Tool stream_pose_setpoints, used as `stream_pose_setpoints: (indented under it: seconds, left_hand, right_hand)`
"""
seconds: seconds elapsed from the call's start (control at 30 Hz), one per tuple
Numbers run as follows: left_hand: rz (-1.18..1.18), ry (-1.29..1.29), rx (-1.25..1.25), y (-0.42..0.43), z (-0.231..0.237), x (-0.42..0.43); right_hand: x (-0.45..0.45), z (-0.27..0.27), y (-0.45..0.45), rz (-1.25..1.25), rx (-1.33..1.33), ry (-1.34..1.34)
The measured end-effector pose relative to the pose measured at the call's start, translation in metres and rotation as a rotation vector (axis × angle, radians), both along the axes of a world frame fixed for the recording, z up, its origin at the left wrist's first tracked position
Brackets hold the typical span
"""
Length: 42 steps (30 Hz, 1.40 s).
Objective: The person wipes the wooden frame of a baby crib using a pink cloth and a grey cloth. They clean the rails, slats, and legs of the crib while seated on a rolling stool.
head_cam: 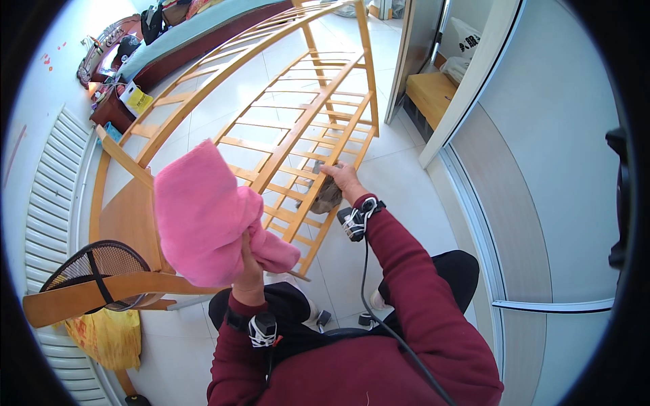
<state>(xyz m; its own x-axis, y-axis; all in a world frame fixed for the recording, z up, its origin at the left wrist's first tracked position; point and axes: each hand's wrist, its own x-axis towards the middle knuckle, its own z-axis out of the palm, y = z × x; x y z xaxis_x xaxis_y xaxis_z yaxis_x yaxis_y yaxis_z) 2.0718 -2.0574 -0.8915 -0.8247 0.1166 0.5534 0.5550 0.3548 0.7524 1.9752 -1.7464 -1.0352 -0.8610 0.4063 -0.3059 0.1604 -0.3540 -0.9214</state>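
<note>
In my left hand (pixel 250 276) is a bunched pink cloth (pixel 203 213), raised above the near left part of a slatted wooden rack (pixel 303 124). My right hand (pixel 348 180) grips a grey-brown cloth (pixel 327 197) against one of the rack's lower rails, with the thumb over the rail. Part of this cloth hangs behind the slats. The rack has several tiers and runs away from me across the tiled floor. The pink cloth hides part of its near end.
A wooden chair (pixel 124 218) with a mesh back support (pixel 96 264) stands at left, above a yellow plastic bag (pixel 109 335). A white radiator (pixel 51 203) lines the left wall. Sliding wardrobe doors (pixel 548 152) rise at right. Beyond the rack is a bed (pixel 203 38).
</note>
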Motion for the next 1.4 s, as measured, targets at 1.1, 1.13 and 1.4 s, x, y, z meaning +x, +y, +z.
stream_pose_setpoints:
  seconds: [1.1, 1.13, 1.4]
  left_hand:
    - [0.026, -0.077, 0.015, 0.036, -0.016, 0.036]
    - [0.028, -0.068, 0.0, 0.036, -0.016, 0.035]
    - [0.045, -0.03, -0.098, 0.031, -0.02, 0.032]
  right_hand:
    - [0.11, -0.06, 0.125, -0.312, 0.185, -0.219]
    - [0.112, -0.063, 0.125, -0.312, 0.188, -0.24]
    - [0.126, -0.059, 0.14, -0.468, 0.757, -0.593]
